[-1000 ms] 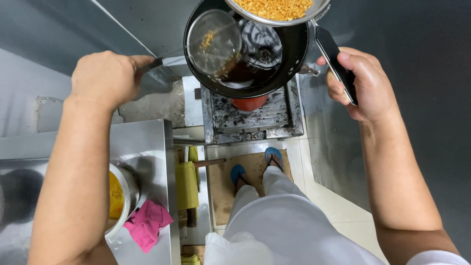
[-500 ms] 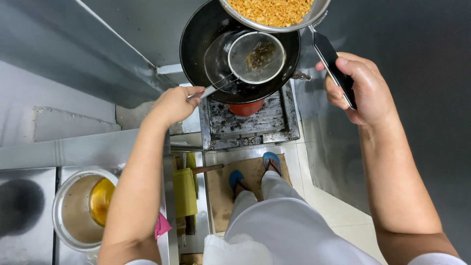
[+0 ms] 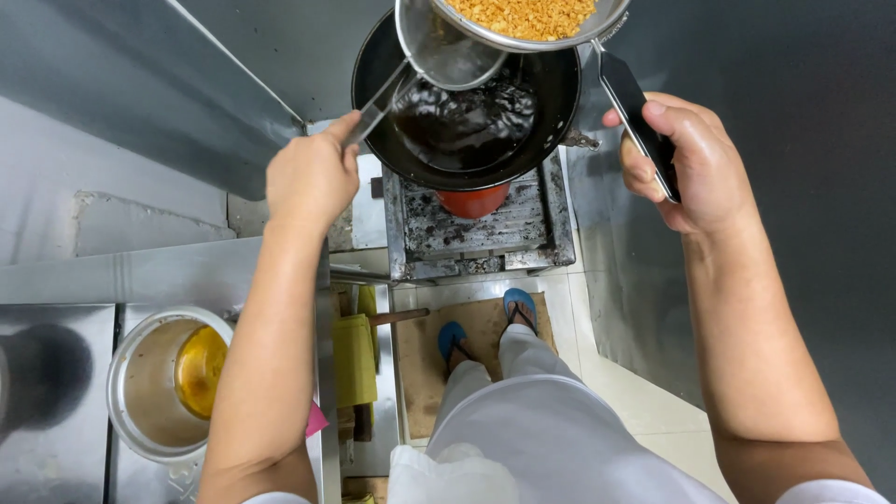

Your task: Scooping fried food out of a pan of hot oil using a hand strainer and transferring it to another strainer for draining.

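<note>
Your left hand (image 3: 313,177) is clamped on the mesh skimmer (image 3: 448,47) handle above the black wok (image 3: 467,131); your right hand (image 3: 691,163) grips the strainer (image 3: 527,19) handle, holding fried bits over the wok.

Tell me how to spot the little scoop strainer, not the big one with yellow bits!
Find the black wok of dark oil on the burner. Above its left side is the small wire skimmer, held by the left hand. Unlike the large strainer beside it, heaped with golden bits, it is empty.
</note>
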